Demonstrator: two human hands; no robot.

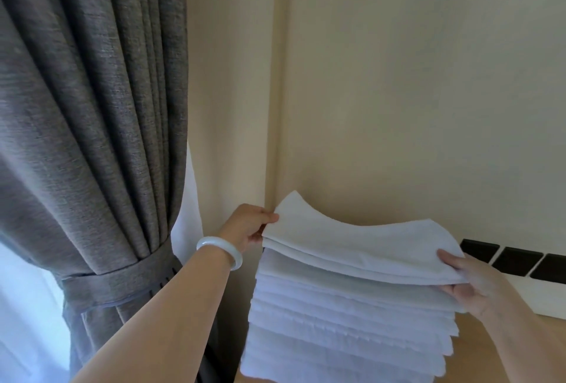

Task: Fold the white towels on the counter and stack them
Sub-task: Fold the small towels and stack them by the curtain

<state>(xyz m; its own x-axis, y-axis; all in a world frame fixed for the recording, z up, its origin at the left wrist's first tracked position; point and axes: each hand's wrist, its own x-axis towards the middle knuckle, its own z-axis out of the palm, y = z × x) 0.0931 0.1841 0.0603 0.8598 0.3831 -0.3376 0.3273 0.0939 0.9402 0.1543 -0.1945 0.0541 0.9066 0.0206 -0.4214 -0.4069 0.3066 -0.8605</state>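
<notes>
Stacking, I judge: my left hand and right hand each pinch an end of the folded towel over the stack; next I'd lower it squarely.

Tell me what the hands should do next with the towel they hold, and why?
Probably lower the folded towel flat onto the stack and let go. The left hand and right hand pinch its two ends, and it hangs curved just above the stack, roughly lined up with it.
</notes>
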